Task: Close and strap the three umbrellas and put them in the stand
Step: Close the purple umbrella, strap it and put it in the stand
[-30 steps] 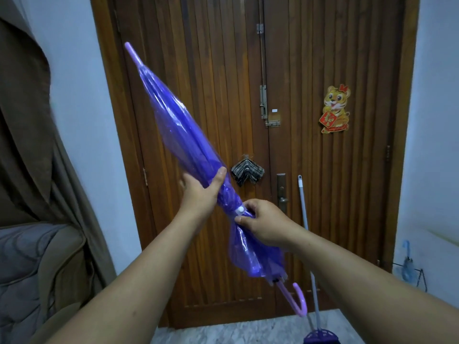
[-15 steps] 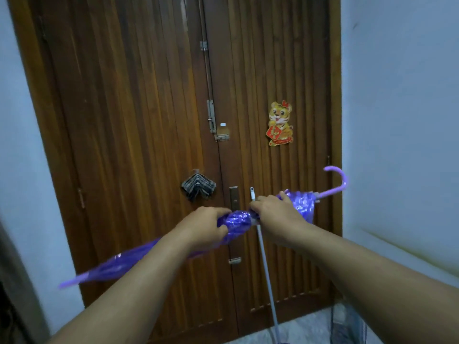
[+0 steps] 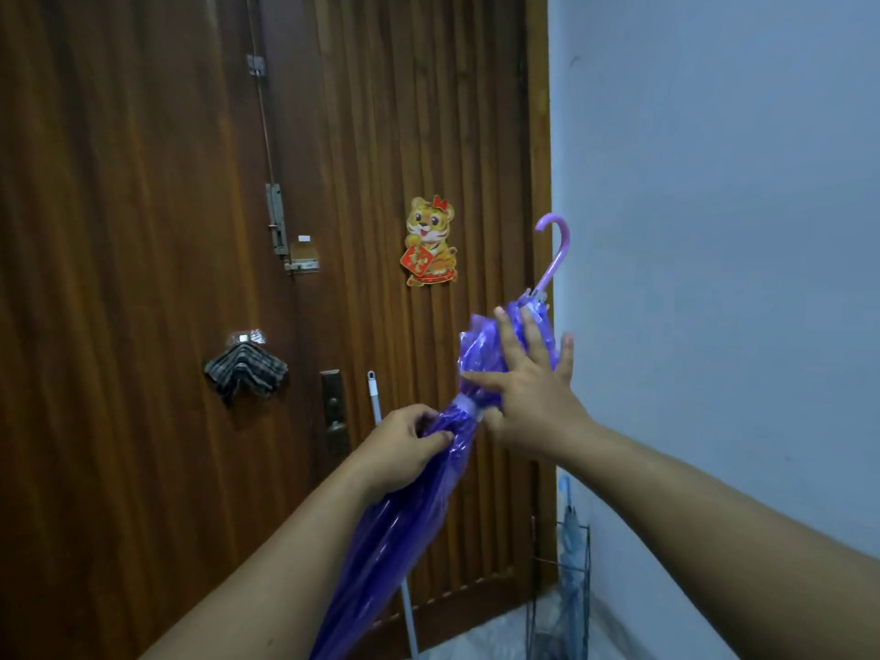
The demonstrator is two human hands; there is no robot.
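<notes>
A closed purple see-through umbrella (image 3: 395, 531) slants from the bottom middle up to the right, its pink hooked handle (image 3: 555, 250) uppermost. A pale strap band (image 3: 469, 404) circles its folds. My left hand (image 3: 405, 447) is shut around the canopy just below that band. My right hand (image 3: 526, 393) lies with spread fingers flat against the loose upper folds, not gripping. A wire umbrella stand (image 3: 559, 593) sits in the lower right corner against the wall, with a closed light blue umbrella (image 3: 569, 540) standing in it.
A dark wooden double door (image 3: 166, 278) fills the left and middle, with a tiger decoration (image 3: 431, 240), bolt and lock. A folded checked cloth (image 3: 245, 369) hangs on it. A white broom handle (image 3: 374, 397) leans on the door. A pale wall (image 3: 714, 231) stands right.
The umbrella has swung over: its tip now points down and its handle up. My right hand has let go and spread its fingers. The view has turned right, showing the stand.
</notes>
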